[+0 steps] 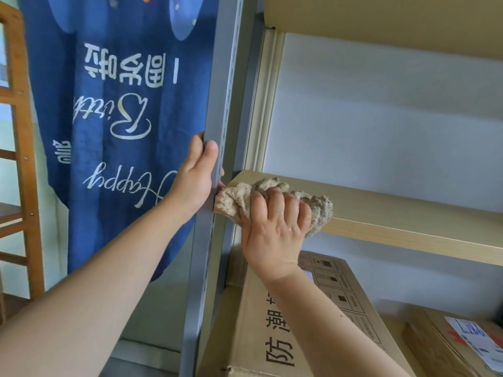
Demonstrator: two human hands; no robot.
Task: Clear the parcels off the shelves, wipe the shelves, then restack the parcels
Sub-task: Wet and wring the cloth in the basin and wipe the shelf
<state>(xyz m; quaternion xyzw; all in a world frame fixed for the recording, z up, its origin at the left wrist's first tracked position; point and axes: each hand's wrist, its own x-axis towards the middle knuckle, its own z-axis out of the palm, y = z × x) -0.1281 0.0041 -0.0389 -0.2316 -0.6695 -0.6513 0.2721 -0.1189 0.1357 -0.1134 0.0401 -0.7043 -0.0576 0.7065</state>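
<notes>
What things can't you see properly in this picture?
All in the head view:
- Shelf under the cloth: hidden by the cloth and the right hand.
- Left hand fingers: hidden behind the grey post.
- Big box: writing partly covered by the right arm, cut off at the bottom edge.
- Labelled parcel: cut off at the corner, print too small.

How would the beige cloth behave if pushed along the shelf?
Probably floppy: the cloth is bunched under the right hand. Likely light, since curled fingers hold it. It would probably drag along the shelf, not roll.
</notes>
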